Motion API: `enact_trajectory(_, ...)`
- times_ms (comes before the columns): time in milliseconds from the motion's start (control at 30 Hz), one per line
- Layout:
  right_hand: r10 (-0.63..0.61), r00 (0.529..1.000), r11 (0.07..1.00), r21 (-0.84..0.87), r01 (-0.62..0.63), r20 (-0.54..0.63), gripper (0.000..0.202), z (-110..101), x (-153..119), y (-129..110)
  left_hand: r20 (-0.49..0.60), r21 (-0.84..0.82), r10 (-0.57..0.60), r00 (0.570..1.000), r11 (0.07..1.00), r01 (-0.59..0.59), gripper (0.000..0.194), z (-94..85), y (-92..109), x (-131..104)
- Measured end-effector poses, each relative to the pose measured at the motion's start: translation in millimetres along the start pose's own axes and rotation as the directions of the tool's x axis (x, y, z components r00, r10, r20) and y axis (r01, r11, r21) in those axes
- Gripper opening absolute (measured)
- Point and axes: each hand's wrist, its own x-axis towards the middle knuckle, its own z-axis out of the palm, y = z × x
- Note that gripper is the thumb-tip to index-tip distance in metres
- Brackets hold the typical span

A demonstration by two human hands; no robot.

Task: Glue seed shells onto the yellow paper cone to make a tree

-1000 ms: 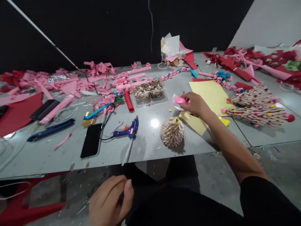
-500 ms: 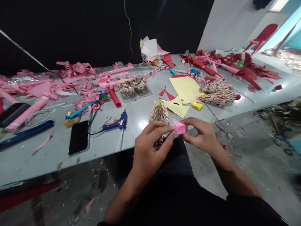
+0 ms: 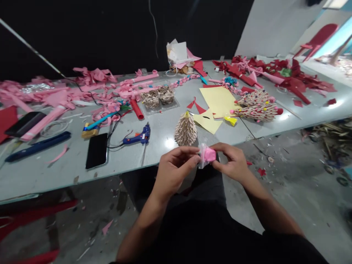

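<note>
A small clear plastic bag with a bright pink lump inside is held between my two hands, just off the table's front edge. My right hand pinches the pink end with thumb and fingers. At the other end, the thumb and fingertips of my left hand are closed on the bag's clear edge. What the pink lump is made of, I cannot tell. Behind my hands a cone-shaped tree of overlapping pale flakes, with a yellow tip, stands upright on the table.
A blue glue gun and a phone lie to the left. Flake-filled clear trays, yellow paper and a yellow packet lie farther back. Decorated cones rest at right. Pink and red scraps line the back.
My left fingers have shifted back from the pink lump to the bag's clear edge, showing more of the bag. My right hand keeps its pinch. The view has shifted slightly.
</note>
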Motion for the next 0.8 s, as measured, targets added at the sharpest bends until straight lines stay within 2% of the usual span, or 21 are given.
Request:
enact_trajectory(100,-0.020,0.989,0.994,0.106,0.005,0.143,0.028,-8.1,7.6,18.7,0.003,-0.154,-0.078,0.997,0.985,0.077,0.032,8.0,-15.0,-0.4)
enact_trajectory(233,-0.002,0.939,0.968,0.236,-0.084,0.344,0.025,-12.0,22.0,41.3,-0.057,-0.343,-0.139,0.989,0.933,0.111,0.043,20.3,-36.1,-3.7)
enact_trajectory(333,-0.003,0.915,0.927,0.344,-0.148,0.402,0.021,-4.4,30.1,54.5,-0.095,-0.437,-0.163,0.982,0.893,0.106,0.050,25.2,-41.9,-5.1)
enact_trajectory(400,-0.015,0.914,0.902,0.401,-0.164,0.406,0.022,4.5,33.0,60.2,-0.145,-0.421,-0.157,0.977,0.903,0.083,0.050,24.6,-38.4,-5.5)
enact_trajectory(533,-0.059,0.926,0.892,0.435,-0.118,0.372,0.025,23.7,34.2,59.9,-0.223,-0.250,-0.124,0.967,0.966,0.066,0.049,13.7,-23.4,-5.8)
enact_trajectory(633,-0.044,0.940,0.898,0.425,-0.112,0.339,0.025,35.0,31.9,50.1,-0.216,-0.184,-0.139,0.967,0.978,0.099,0.055,-0.1,-15.2,-6.2)
enact_trajectory(800,0.099,0.938,0.910,0.351,-0.221,0.333,0.024,46.9,25.0,29.8,-0.153,-0.127,-0.187,0.970,0.978,0.168,0.057,-24.6,-16.3,-5.6)
